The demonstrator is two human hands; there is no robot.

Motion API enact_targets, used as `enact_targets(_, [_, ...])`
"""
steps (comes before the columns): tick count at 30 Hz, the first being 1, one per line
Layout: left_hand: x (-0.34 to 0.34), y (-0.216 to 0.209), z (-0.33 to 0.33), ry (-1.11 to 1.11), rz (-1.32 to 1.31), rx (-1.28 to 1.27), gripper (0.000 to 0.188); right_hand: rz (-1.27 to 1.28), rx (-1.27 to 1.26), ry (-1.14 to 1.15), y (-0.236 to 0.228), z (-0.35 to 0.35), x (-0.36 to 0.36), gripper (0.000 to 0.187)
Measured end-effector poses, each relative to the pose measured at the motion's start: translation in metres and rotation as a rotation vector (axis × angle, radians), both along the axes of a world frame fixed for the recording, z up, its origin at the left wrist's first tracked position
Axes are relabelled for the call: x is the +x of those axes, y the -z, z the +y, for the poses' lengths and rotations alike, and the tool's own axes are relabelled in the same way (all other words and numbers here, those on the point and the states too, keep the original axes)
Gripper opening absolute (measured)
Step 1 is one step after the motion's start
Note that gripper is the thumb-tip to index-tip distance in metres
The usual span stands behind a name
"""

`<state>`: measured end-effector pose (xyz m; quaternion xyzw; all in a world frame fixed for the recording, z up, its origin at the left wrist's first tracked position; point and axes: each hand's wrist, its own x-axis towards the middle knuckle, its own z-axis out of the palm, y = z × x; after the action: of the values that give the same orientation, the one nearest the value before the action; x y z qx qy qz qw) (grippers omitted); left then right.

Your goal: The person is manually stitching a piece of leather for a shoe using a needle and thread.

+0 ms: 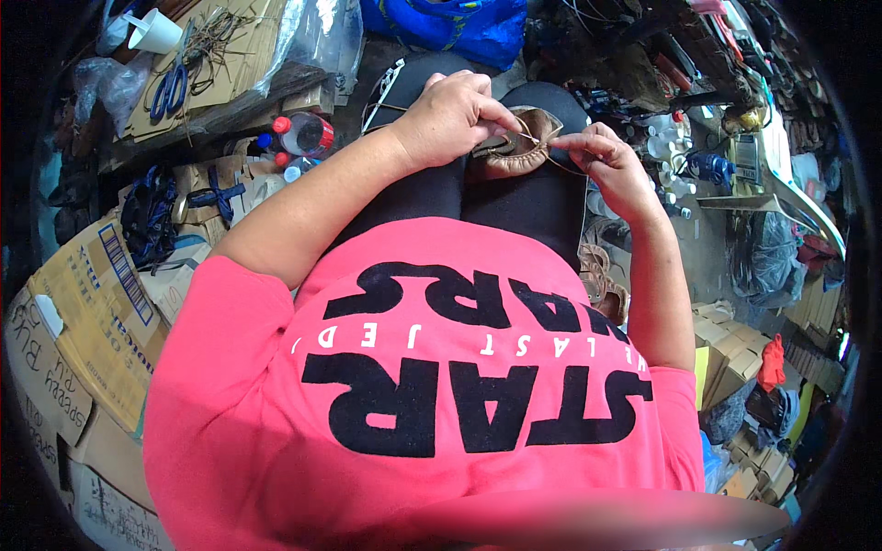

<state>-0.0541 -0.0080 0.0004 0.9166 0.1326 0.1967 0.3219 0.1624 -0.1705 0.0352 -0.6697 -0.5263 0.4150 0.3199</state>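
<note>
A tan leather shoe [516, 165] with a gathered edge rests on my lap between my black-trousered thighs. Over its left side reaches my left hand [457, 112], its fingers pinched on a light thread [525, 129] that runs to the shoe's opening. My right hand [604, 163] is closed at the shoe's right edge, thumb and forefinger pinching the thread, and a length of it trails below those fingers. Whether a needle is in either pinch is too small to tell. A thin white strip [384, 92] lies along my left thigh.
To the left, a board holds scissors [171, 90], dry strands and a white cup [154, 32]. Plastic bottles [303, 135] lie below it. A blue bag [450, 28] sits ahead. More tan shoes [599, 280] stand by my right leg; bottles [669, 138] and cardboard crowd the floor.
</note>
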Motion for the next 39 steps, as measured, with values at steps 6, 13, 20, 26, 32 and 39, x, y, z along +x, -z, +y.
enact_targets(6, [0.007,0.002,-0.001,0.036,0.044,-0.026,0.017,0.086,-0.027,-0.017,0.004,0.0,0.005,0.028])
enact_targets(13, [0.019,-0.006,0.004,0.12,0.011,-0.129,0.018,0.12,-0.054,0.043,-0.001,0.0,0.002,0.026])
enact_targets(20, [0.006,-0.005,-0.009,0.046,-0.014,-0.273,0.029,0.246,-0.052,0.095,-0.001,-0.003,-0.007,0.03])
enact_targets(26, [0.02,0.003,-0.011,-0.033,0.132,-0.445,0.024,0.252,-0.083,0.157,0.012,0.002,-0.007,0.028])
enact_targets(32, [0.035,0.007,-0.017,0.04,0.088,-0.622,0.017,0.114,-0.04,0.123,0.009,0.01,-0.013,0.012])
enact_targets(39, [0.019,-0.008,0.002,0.087,-0.029,-0.19,0.011,0.418,-0.034,0.202,0.014,0.007,0.004,0.01])
